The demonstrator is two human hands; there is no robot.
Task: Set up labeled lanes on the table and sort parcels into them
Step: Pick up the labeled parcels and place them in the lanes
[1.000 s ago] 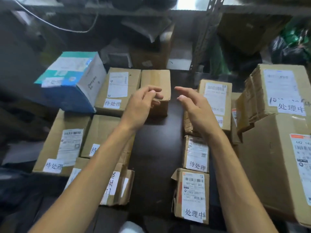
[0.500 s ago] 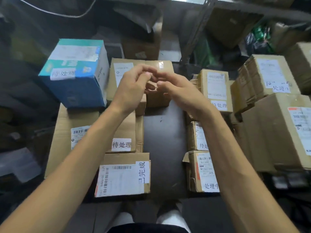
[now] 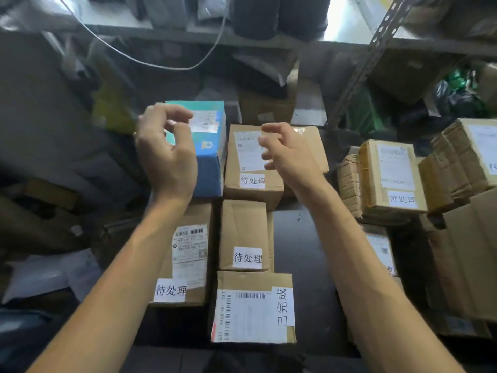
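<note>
The left hand (image 3: 166, 157) hangs in the air with its fingers curled toward the thumb. Whether it pinches some small scrap I cannot tell. The right hand (image 3: 289, 157) is loose and carries nothing.

Just beyond the left hand stands the blue box (image 3: 209, 170), partly hidden by it. Between the two hands and a little under the right one lies a brown box (image 3: 252, 192) with a white label (image 3: 252, 180). More labelled parcels sit below the wrists in a column on the dark counter (image 3: 304, 251).

These are stiff cardboard parcels and probably not heavy. The blue one is tall, so a hand flat on each of two opposite sides looks the safest hold, keeping the label in sight — taped faces may be slick.

Half a second ago the fingertips of both hands met over the brown box — now the hands are apart, the left in front of the blue one.
</note>
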